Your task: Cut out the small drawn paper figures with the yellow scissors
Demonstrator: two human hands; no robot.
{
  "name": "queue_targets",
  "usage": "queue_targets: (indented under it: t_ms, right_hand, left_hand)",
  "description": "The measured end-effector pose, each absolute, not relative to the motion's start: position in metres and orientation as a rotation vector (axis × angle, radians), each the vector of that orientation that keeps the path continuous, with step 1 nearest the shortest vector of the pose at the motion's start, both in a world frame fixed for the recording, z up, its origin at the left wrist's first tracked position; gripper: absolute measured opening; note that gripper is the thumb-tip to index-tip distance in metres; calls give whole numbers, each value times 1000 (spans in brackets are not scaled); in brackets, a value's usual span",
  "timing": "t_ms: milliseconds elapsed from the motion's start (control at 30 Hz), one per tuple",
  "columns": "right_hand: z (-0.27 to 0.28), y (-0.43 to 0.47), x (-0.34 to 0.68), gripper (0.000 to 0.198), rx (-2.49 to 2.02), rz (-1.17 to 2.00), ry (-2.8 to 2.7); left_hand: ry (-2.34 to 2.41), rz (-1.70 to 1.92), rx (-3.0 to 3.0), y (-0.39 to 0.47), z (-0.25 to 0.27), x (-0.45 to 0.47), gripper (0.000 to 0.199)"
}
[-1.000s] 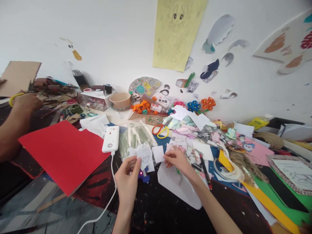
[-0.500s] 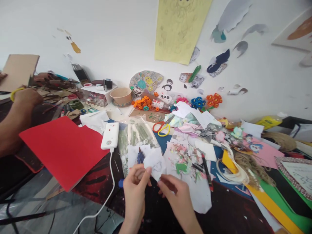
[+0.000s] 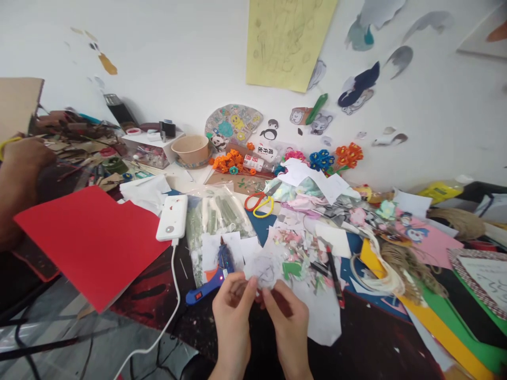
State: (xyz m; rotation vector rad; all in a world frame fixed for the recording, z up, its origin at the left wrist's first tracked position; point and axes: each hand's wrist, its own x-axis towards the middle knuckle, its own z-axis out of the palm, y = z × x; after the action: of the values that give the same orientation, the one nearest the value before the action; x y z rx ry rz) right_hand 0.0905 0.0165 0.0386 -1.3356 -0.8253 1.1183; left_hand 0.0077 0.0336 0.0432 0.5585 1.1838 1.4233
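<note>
Between both hands, near the table's front, is a small white paper piece (image 3: 264, 268) with faint pencil lines. My left hand (image 3: 234, 311) pinches its lower left edge between thumb and fingers. Close beside it, my right hand (image 3: 285, 314) pinches the lower right edge; the thumbs nearly meet. A blue glue gun (image 3: 212, 282) lies just left of my left hand, its tip over a white paper square. Beyond the right hand, coloured paper scraps (image 3: 293, 253) are strewn over a white sheet (image 3: 322, 316), with a dark pen (image 3: 335, 272) at its right side.
A red sheet (image 3: 93, 245) and a white power bank (image 3: 172, 217) with a cable lie left. Scissors (image 3: 259, 205) with red and yellow handles sit behind. Cord bundles (image 3: 384, 269) and coloured card (image 3: 447, 327) occupy the right. Another person's hand (image 3: 29, 155) is at far left.
My hands have come closer together, and the paper between them has shifted right and tilted. The glue gun, mostly hidden before, now shows. The whole view has shifted slightly.
</note>
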Motion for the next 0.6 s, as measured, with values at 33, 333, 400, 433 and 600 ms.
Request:
queue_targets:
  t_ms: [33, 333, 400, 433, 600]
  right_hand:
    - [39, 17, 90, 36, -1348, 1105, -836]
    - [19, 27, 107, 34, -1408, 1016, -478]
    - [18, 33, 111, 35, -1390, 1030, -453]
    - [19, 37, 111, 34, -1373, 1060, -452]
    - [30, 54, 101, 31, -1231, 1256, -551]
  left_hand:
    - [1190, 1415, 602, 34, 42, 7, 30]
    - [1907, 1035, 2104, 43, 30, -72, 28]
    - [2038, 750, 2306, 43, 25, -88, 39]
    - [2064, 656, 2372, 42, 22, -93, 42]
    - [2064, 468, 2486, 40, 14, -106, 58]
